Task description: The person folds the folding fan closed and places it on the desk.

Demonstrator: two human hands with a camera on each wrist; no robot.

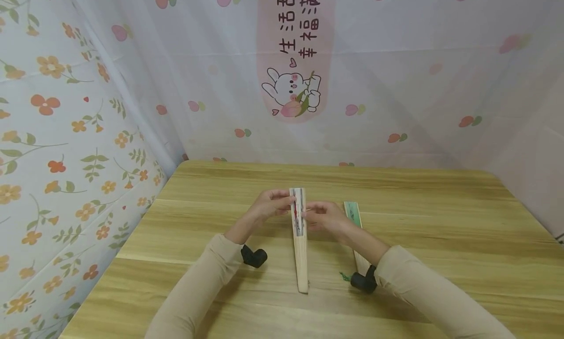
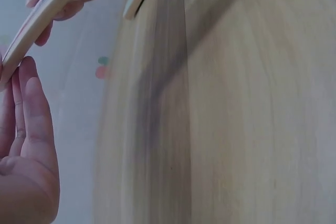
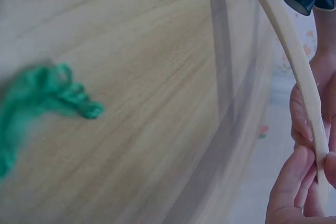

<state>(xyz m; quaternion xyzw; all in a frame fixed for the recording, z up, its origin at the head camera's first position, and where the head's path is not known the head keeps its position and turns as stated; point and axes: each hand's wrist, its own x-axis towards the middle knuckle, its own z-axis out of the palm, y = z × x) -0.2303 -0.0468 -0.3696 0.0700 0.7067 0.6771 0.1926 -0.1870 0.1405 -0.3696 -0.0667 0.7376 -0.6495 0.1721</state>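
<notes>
A folded fan with pale wooden ribs and a printed upper part is held lengthwise above the table, its narrow end toward me. My left hand pinches its upper left edge between thumb and fingers. From the other side, my right hand pinches it slightly lower. In the right wrist view the fan's edge looks bowed, with fingers of both hands on it. A second folded fan, green at its wide end, lies on the table, partly hidden under my right forearm.
A green tassel lies by the second fan's narrow end. The wooden table reaches back to a printed curtain, with a floral cloth along the left. Black wrist cameras hang below both wrists.
</notes>
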